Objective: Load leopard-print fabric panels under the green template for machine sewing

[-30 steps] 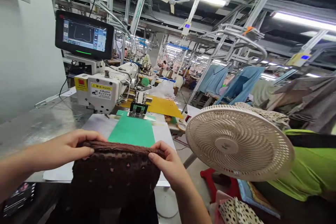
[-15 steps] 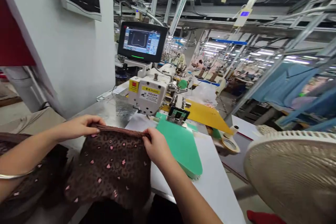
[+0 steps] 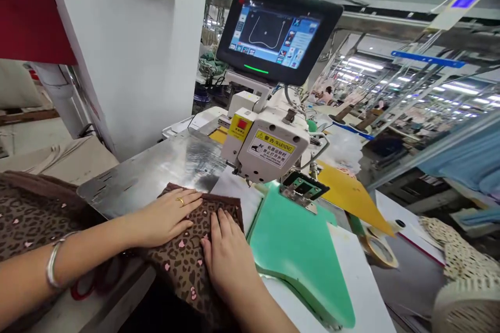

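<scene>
A brown leopard-print cloth (image 3: 183, 265) with small pink marks lies over the table's near edge, its dark top hem flat on the surface. My left hand (image 3: 166, 218), with a ring, rests flat on its upper left part, fingers stretched. On its right part lies my right hand (image 3: 230, 255), palm down with the fingers extended. Just right of that hand is a green template (image 3: 300, 250), under the clamp (image 3: 302, 187) of a white sewing machine (image 3: 269, 143). More leopard-print cloth (image 3: 31, 213) hangs at the left.
A lit control screen (image 3: 277, 36) stands above the machine. The metal table plate (image 3: 156, 166) extends to the left. Behind the clamp is a yellow sheet (image 3: 351, 192); tape rolls (image 3: 380, 251) lie to its right. Red scissor handles (image 3: 84, 289) show at lower left. A fan (image 3: 469, 307) stands at lower right.
The cloth, held up by its top edge between both hands before, now lies on the table. Both hands have let go of the hem and flattened on it. The view has moved closer to the machine.
</scene>
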### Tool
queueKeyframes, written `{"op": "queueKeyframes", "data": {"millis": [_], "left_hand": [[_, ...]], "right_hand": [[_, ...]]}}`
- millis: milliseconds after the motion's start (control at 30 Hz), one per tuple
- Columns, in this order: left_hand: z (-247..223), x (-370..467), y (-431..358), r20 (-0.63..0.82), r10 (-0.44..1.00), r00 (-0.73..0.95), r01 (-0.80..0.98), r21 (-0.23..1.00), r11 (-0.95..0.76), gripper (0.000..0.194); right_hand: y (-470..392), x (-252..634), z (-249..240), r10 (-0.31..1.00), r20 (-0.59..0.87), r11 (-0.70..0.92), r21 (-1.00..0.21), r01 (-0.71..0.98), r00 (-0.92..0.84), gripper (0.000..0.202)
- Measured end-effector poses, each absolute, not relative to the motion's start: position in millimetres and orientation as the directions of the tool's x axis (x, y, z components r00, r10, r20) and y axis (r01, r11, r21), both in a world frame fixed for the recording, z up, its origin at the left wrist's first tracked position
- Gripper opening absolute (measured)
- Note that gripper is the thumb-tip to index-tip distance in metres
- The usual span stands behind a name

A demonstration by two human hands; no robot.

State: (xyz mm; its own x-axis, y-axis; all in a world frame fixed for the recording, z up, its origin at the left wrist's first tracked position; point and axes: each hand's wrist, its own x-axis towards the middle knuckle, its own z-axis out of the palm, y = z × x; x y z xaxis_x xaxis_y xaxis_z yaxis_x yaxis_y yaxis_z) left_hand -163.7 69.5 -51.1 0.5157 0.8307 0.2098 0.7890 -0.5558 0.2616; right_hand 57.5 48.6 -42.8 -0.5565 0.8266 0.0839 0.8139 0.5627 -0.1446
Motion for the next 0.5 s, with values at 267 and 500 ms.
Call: {"op": "queueKeyframes", "data": {"millis": [267, 500], "left_hand": [[-43.5, -169.8, 65.2, 0.222, 0.81, 0.543, 0.804, 0.141, -0.577, 0.039], [-48.6, -161.1, 57.7, 0.138, 0.838, 0.528, 0.828, 0.136, -0.544, 0.061]], "right_hand": [[38.4, 66.3, -46.0, 0.802, 0.11, 0.597, -0.17, 0.784, -0.587, 0.055], [62.0, 41.7, -36.7, 0.86, 0.19, 0.509, -0.257, 0.821, -0.474, 0.057]]}}
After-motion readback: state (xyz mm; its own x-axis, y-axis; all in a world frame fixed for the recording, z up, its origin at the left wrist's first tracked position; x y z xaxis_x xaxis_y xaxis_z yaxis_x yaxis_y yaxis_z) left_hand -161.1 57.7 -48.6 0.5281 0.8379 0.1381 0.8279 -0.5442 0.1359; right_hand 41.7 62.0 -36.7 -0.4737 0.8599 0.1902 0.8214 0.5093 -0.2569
